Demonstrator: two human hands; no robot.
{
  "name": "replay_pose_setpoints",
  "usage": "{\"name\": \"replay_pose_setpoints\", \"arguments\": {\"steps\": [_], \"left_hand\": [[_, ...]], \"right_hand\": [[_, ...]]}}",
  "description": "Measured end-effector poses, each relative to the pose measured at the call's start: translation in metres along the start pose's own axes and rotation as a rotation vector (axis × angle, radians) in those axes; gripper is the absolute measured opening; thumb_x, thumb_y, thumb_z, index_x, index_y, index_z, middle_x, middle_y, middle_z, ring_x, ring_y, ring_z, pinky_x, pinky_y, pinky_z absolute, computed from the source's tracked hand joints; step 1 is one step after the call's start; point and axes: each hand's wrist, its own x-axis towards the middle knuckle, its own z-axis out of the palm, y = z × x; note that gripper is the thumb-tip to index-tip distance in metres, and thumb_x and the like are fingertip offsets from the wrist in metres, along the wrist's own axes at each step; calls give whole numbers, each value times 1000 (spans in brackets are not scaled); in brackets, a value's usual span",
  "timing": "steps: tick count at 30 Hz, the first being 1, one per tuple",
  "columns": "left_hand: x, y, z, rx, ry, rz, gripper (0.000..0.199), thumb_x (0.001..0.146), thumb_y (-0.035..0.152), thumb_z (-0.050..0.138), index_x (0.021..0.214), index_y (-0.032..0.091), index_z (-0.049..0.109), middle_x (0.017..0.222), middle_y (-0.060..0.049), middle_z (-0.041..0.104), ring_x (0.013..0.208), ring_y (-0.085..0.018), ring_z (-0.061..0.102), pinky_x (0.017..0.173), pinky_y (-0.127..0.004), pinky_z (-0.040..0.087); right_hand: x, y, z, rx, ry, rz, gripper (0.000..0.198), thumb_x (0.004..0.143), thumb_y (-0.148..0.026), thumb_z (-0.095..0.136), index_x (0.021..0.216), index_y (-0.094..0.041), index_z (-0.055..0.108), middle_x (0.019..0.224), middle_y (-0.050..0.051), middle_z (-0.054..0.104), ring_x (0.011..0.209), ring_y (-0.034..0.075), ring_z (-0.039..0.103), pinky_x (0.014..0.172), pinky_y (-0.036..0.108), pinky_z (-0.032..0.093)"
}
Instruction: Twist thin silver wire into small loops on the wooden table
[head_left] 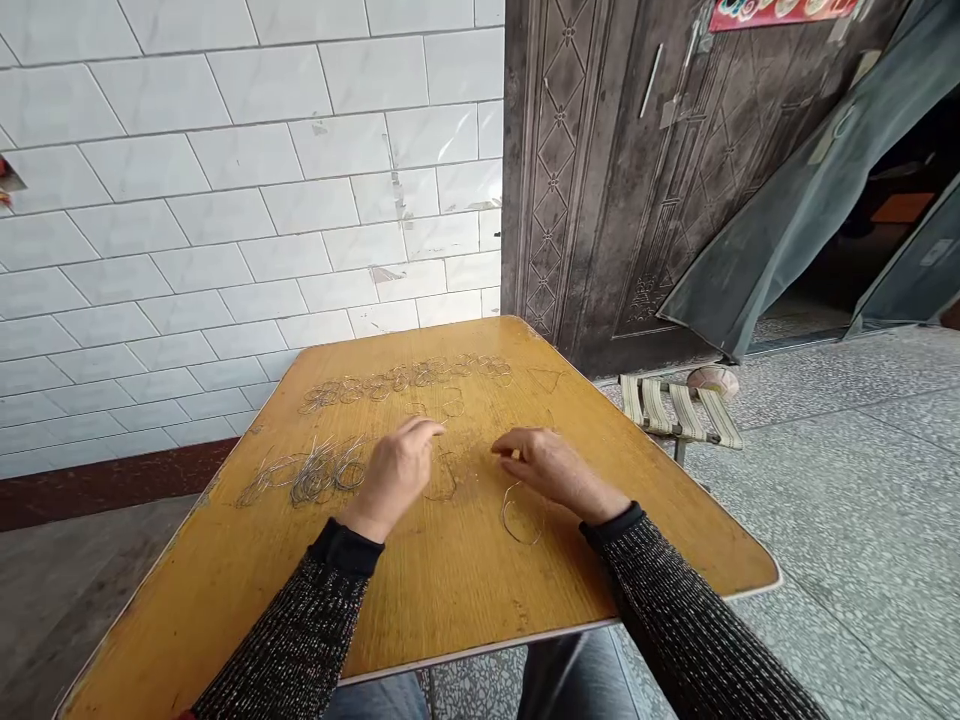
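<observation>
A wire loop [506, 522] lay just below the slightly parted fingers of the right hand [541, 462], toward the table's [450, 620] near edge. Whether the left hand's [397, 470] curled fingers clamped anything, I couldn't tell.

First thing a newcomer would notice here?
Probably the two hands, left and right, in dark speckled sleeves over the middle of the wood-grain tabletop. Next, the row of thin wire loops along its far side and the grey wire bundle left of the left hand. Beyond the table's right edge stands a striped folding stool.
</observation>
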Motion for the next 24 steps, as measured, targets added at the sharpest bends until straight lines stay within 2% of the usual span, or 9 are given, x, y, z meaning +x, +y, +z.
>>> {"name": "replay_pose_setpoints", "arguments": {"steps": [2,4,6,8,14,16,19,22,24], "left_hand": [[-3,-11,-2,123,-78,-115,23,77,7,42,88,16,60,85,-6,64,76,-16,60,68,-28,46],[-7,-15,-1,215,-210,-180,12,78,19,49,80,17,61,79,-6,64,74,-17,60,65,-28,44],[-11,-14,2,258,-316,-195,10,76,26,54,75,18,61,78,-5,63,74,-18,60,63,-27,43],[-13,-11,6,285,-360,-182,8,76,23,53,75,18,60,79,-5,63,73,-18,60,61,-26,42],[-14,-5,14,378,-380,-173,17,77,9,42,80,14,57,83,-11,60,75,-23,60,60,-30,42],[-13,-8,14,364,-362,-201,16,78,9,41,82,13,56,82,-11,60,73,-22,60,60,-29,42],[-12,-14,12,348,-285,-280,17,82,15,38,85,13,54,81,-10,59,71,-20,60,60,-28,41],[-13,-18,10,290,-207,-279,16,84,24,40,85,16,54,84,-8,58,75,-20,59,62,-29,42],[-15,-17,10,261,-241,-222,13,82,27,46,83,17,54,86,-8,58,78,-20,59,63,-29,42]], "right_hand": [[-1,-2,0,117,-145,-34,12,70,-17,57,75,-20,67,74,1,66,66,13,58,57,20,35],[-1,-2,1,146,-231,-4,9,65,-16,59,69,-19,66,67,0,65,61,13,57,52,20,33],[-1,2,3,111,-226,28,10,65,-14,58,67,-19,66,66,0,64,60,12,56,51,20,32],[0,7,6,43,-178,61,12,66,-13,55,68,-19,66,69,1,65,63,13,57,53,21,32],[13,6,10,-31,-50,112,18,76,-19,48,77,-19,66,77,3,66,71,14,58,59,22,34],[20,-5,10,-14,-89,101,20,77,-19,46,76,-17,66,73,4,66,67,14,57,57,21,34],[32,-23,13,-19,-235,82,22,77,-23,48,64,-17,65,61,3,63,57,12,55,51,21,32],[43,-35,21,-44,-248,96,20,70,-32,58,58,-17,64,58,4,62,58,14,55,50,22,31],[48,-38,26,-53,-241,112,14,64,-31,63,59,-18,64,62,5,63,61,15,55,51,22,31]]}}
